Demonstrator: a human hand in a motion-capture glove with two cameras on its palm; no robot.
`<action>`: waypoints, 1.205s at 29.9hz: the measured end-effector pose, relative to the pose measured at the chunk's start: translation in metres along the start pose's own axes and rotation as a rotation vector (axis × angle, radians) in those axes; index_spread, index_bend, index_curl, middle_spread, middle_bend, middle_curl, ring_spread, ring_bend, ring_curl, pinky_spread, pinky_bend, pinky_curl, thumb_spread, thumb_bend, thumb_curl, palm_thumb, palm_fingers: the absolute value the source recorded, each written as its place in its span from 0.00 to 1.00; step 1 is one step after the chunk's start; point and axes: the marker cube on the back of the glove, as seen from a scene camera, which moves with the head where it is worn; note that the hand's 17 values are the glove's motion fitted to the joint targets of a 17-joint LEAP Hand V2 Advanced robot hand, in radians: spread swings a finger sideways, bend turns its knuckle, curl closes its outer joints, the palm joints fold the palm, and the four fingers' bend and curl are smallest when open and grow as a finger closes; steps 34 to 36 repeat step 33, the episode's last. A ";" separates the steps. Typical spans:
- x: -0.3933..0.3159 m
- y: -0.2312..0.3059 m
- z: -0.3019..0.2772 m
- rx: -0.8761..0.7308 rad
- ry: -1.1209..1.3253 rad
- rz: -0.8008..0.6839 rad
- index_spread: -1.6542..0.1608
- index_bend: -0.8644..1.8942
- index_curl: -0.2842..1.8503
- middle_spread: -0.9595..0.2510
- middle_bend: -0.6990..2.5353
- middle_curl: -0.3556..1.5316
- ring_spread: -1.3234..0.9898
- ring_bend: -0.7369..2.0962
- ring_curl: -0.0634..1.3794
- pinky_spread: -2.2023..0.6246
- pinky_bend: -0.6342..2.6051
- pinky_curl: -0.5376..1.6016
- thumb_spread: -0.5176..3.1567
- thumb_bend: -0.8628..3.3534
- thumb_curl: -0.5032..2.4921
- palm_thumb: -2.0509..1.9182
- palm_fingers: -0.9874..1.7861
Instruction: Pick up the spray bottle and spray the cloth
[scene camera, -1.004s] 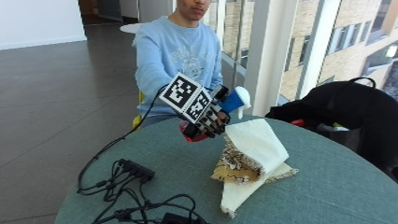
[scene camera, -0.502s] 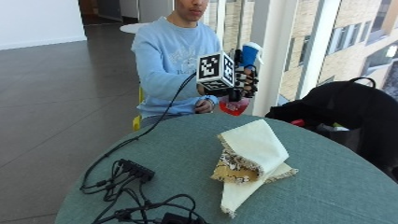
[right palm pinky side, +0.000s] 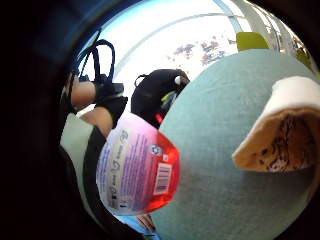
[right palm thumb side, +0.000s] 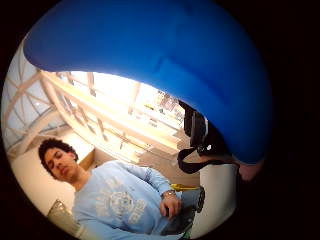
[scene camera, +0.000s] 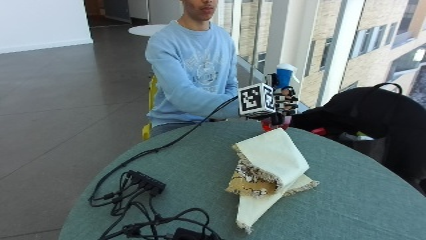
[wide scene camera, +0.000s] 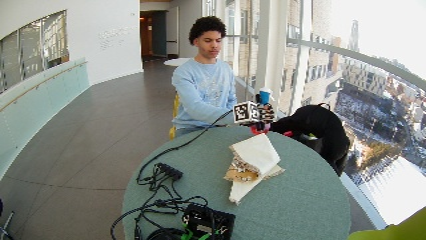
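Note:
In the outside view my gloved right hand (scene camera: 286, 100) grips the spray bottle (scene camera: 285, 76) and holds it upright above the far edge of the round teal table (scene camera: 193, 165). The bottle's blue spray head sticks up above the hand and its red base shows just below it. The cream cloth (scene camera: 271, 165), folded with a patterned underside, lies on the table just in front of the hand. From the palm, the bottle's red and pink base (right palm pinky side: 137, 170) hangs beside the table, with the cloth (right palm pinky side: 280, 135) a short way off. The blue spray head (right palm thumb side: 175, 65) fills the thumb side view.
A black bag (scene camera: 373, 110) sits beyond the table's far right edge, close to the hand. A black power strip (scene camera: 146, 182) and tangled cables (scene camera: 153, 222) lie on the near left of the table. The person sits behind the table's far edge.
My hand lifted the bottle from near the table's far edge to well above it, then moved right and came down a little, ending behind the cloth. The cloth has not moved.

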 end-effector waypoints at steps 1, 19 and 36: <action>0.002 0.000 0.002 -0.001 -0.002 0.001 0.78 0.35 0.25 0.71 0.33 0.44 0.54 0.44 0.31 0.80 0.25 0.41 0.40 0.20 0.36 0.74 0.72; 0.013 0.008 0.013 -0.014 -0.001 0.005 0.77 0.35 0.25 0.70 0.33 0.44 0.53 0.43 0.30 0.81 0.25 0.40 0.41 0.20 0.36 0.74 0.71; 0.008 0.034 0.001 0.001 -0.066 0.046 0.72 0.31 0.18 0.72 0.35 0.44 0.54 0.42 0.30 0.82 0.29 0.42 0.42 0.20 0.33 0.72 0.53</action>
